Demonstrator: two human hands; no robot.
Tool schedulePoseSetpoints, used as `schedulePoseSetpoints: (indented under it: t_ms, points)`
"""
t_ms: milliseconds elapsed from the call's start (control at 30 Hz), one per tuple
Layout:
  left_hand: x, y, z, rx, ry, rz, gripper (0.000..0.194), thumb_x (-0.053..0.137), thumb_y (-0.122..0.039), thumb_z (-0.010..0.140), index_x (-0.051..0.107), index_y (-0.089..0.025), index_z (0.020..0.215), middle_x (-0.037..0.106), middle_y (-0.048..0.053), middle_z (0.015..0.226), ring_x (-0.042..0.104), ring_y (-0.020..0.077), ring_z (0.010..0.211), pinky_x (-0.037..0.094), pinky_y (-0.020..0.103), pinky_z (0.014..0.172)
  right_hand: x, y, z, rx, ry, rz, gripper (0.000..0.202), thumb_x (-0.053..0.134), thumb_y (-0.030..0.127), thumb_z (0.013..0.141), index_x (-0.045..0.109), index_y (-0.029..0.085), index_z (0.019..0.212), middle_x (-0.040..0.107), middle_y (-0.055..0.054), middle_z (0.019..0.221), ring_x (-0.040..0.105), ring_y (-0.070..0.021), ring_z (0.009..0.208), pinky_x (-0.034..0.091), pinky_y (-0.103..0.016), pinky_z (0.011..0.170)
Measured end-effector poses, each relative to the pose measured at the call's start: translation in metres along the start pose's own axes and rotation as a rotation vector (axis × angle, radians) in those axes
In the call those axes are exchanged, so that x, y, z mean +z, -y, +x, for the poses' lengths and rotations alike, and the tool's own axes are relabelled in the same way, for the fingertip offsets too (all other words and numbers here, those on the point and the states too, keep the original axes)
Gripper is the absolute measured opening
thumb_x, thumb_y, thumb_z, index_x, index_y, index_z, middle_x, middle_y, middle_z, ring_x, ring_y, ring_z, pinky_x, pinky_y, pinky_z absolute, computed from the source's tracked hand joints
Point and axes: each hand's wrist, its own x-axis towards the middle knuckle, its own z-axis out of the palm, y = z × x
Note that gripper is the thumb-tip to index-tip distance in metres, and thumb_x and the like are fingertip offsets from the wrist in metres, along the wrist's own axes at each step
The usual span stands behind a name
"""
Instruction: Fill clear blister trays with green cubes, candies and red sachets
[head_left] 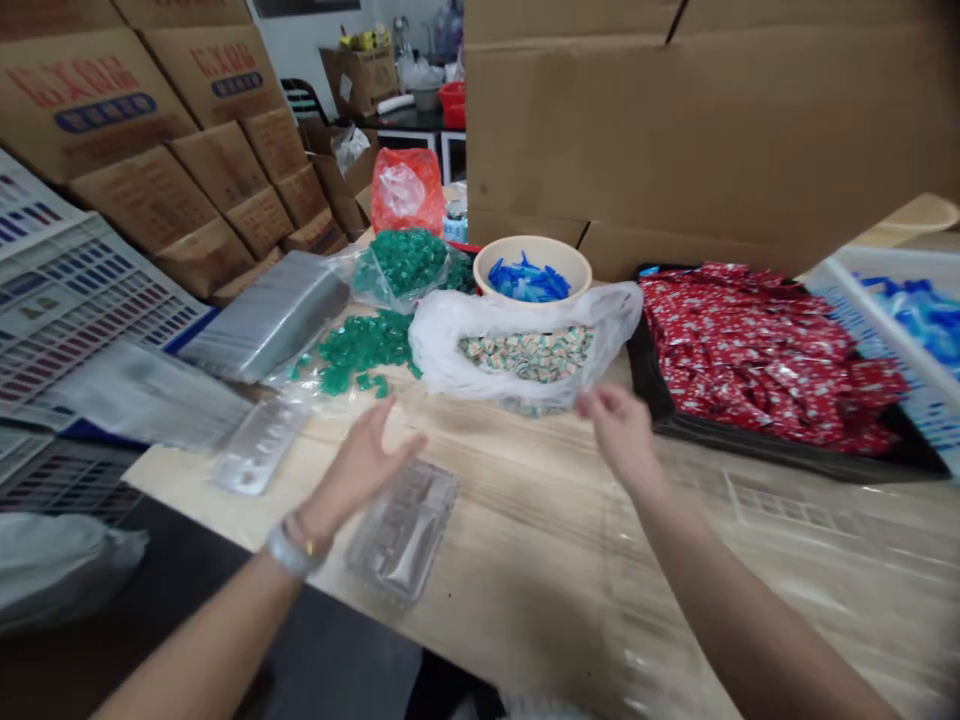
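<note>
My left hand [369, 455] is raised over the table with its thumb and fingers apart, holding nothing. Below and right of it lies a clear plastic blister tray [405, 530] with moulded hollows. Beyond that hand are loose green plastic pieces [360, 350] on a clear bag. My right hand [619, 430] has its fingers drawn together near the front right edge of a white plastic bag [442, 335]; whether anything is pinched is too blurred to tell. Many small striped pieces [532, 352] fill the open bag.
Behind the bag stands a cream bowl [585, 262] of blue pieces. A black tray [757, 445] on the right holds red printed packets [765, 360]. Stacks of clear plastic [270, 310] lie left, near a white crate [90, 290]. A large cardboard box [660, 130] rises behind.
</note>
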Motion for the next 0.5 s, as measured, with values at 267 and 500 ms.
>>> schedulePoseSetpoints:
  t_ms: [267,500]
  points:
    - [0.059,-0.014,-0.096,-0.309,0.157,0.152,0.097,0.063,-0.048,0.056,0.017,-0.022,0.137,0.003,0.017,0.145,0.016,0.0465,0.125,0.020,0.062,0.091,0.125,0.022,-0.146,0.538,0.614,0.502,0.034,0.059,0.038,0.069,0.055,0.022,0.099,0.058,-0.001,0.071,0.052,-0.0117,0.055,0.045,-0.027,0.051]
    - [0.021,-0.022,-0.089,-0.349,0.445,-0.984,0.084,0.056,-0.047,0.065,0.021,-0.018,0.136,0.026,0.012,0.141,0.029,0.0273,0.126,0.027,0.040,0.100,0.080,0.048,-0.129,0.404,0.470,0.643,0.049,0.061,0.046,0.066,0.052,0.023,0.109,0.052,-0.005,0.099,0.053,-0.0129,0.077,0.047,-0.026,0.061]
